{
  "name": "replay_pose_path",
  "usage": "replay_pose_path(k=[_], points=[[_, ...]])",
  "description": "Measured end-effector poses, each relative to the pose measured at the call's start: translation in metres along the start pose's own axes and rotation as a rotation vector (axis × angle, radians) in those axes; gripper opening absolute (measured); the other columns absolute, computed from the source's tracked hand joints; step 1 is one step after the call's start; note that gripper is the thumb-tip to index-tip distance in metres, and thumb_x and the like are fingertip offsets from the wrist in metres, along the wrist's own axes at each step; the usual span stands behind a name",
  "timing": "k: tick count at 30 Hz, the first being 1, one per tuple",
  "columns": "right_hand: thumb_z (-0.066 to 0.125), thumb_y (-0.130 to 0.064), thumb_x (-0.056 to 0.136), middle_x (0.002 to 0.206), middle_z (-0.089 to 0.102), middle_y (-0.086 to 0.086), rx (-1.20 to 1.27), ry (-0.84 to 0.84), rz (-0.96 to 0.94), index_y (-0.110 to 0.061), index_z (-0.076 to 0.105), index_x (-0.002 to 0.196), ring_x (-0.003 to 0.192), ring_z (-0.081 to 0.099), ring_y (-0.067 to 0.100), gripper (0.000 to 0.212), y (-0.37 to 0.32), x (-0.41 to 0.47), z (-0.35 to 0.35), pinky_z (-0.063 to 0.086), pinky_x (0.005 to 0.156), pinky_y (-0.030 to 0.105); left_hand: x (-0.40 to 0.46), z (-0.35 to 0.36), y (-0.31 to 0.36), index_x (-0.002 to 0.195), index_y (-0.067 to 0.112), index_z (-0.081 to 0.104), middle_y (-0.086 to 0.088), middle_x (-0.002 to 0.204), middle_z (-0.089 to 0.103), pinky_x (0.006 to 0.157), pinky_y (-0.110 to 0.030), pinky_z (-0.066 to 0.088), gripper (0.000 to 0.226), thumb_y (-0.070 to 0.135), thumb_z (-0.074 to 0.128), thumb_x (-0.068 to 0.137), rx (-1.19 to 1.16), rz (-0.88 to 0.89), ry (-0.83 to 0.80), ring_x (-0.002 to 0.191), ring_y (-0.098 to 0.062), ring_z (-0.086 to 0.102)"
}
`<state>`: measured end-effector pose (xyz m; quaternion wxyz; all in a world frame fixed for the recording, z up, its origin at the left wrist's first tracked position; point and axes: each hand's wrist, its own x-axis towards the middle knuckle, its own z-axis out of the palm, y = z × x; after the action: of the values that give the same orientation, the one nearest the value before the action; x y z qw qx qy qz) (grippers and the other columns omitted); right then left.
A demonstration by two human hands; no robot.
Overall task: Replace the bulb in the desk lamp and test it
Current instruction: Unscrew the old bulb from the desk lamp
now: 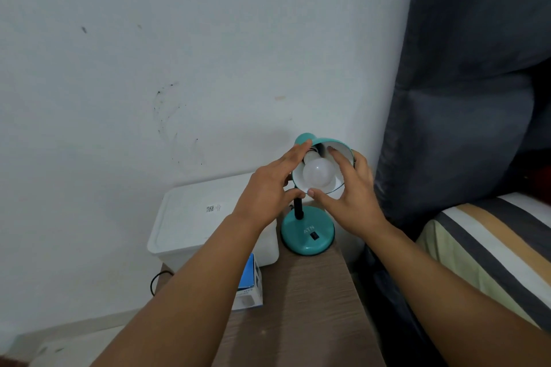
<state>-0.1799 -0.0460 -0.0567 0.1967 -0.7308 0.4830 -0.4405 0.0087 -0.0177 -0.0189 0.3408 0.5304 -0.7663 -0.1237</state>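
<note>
A teal desk lamp stands on its round base at the far end of a wooden bedside table. Its shade is tilted up towards me, with a white bulb seated inside. My left hand holds the shade's left side, fingers along the top and thumb under the rim. My right hand reaches in from the right: the index finger lies inside the shade beside the bulb, the thumb touches the bulb's lower edge, and the other fingers are behind the shade's rim. The bulb is unlit.
A blue and white bulb box lies on the table's left edge, partly under my left forearm. A white lidded plastic container stands beside it. A black cable loops on the left. A striped bed and dark cloth fill the right.
</note>
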Motion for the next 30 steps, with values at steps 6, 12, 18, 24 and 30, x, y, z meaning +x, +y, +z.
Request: replay_pose_path(k=[6, 12, 18, 24, 30], points=[[0.087, -0.044, 0.065, 0.132, 0.04, -0.005, 0.049, 0.098, 0.03, -0.023, 0.042, 0.129, 0.121, 0.041, 0.016, 0.082, -0.0013, 0.0029, 0.007, 0.041, 0.099, 0.032, -0.0002, 0.0012, 0.0009, 0.151, 0.053, 0.024, 0.017, 0.156, 0.039, 0.097, -0.016, 0.049, 0.097, 0.014, 0.081, 0.083, -0.003, -0.011, 0.004, 0.119, -0.011, 0.059], [0.079, -0.037, 0.078, 0.139, 0.037, -0.003, 0.069, 0.061, -0.009, -0.034, 0.045, 0.131, 0.126, 0.039, 0.021, 0.063, 0.0034, 0.0053, 0.0057, 0.044, 0.102, 0.042, 0.0019, -0.0011, 0.0, 0.152, 0.049, 0.026, 0.014, 0.152, 0.046, 0.095, -0.016, 0.05, 0.102, 0.005, 0.081, 0.079, -0.002, -0.013, 0.007, 0.113, -0.011, 0.061], [0.078, -0.037, 0.08, 0.143, 0.035, 0.0, 0.026, 0.054, -0.017, -0.031, 0.042, 0.137, 0.13, 0.036, 0.02, 0.068, 0.0012, 0.006, 0.0061, 0.038, 0.104, 0.034, 0.0033, -0.0019, -0.0006, 0.149, 0.054, 0.025, 0.012, 0.147, 0.052, 0.097, -0.019, 0.051, 0.104, 0.003, 0.081, 0.078, -0.009, -0.028, 0.008, 0.109, -0.007, 0.062], [0.08, -0.041, 0.076, 0.142, 0.036, -0.004, 0.059, 0.085, 0.019, -0.029, 0.047, 0.132, 0.128, 0.039, 0.017, 0.067, 0.0033, 0.0049, 0.0074, 0.042, 0.106, 0.037, 0.0062, -0.0018, -0.0016, 0.149, 0.053, 0.027, 0.009, 0.143, 0.055, 0.091, -0.004, 0.045, 0.102, 0.005, 0.082, 0.078, 0.024, -0.018, 0.009, 0.102, -0.004, 0.061], [0.076, -0.023, 0.083, 0.151, 0.028, -0.001, -0.027, 0.016, -0.065, -0.041, 0.044, 0.139, 0.135, 0.037, 0.024, 0.067, 0.0044, 0.0081, 0.0037, 0.046, 0.104, 0.049, 0.0053, -0.0009, -0.0037, 0.15, 0.052, 0.026, 0.011, 0.139, 0.058, 0.089, -0.013, 0.051, 0.103, 0.007, 0.084, 0.077, 0.025, -0.023, 0.019, 0.095, -0.006, 0.064]])
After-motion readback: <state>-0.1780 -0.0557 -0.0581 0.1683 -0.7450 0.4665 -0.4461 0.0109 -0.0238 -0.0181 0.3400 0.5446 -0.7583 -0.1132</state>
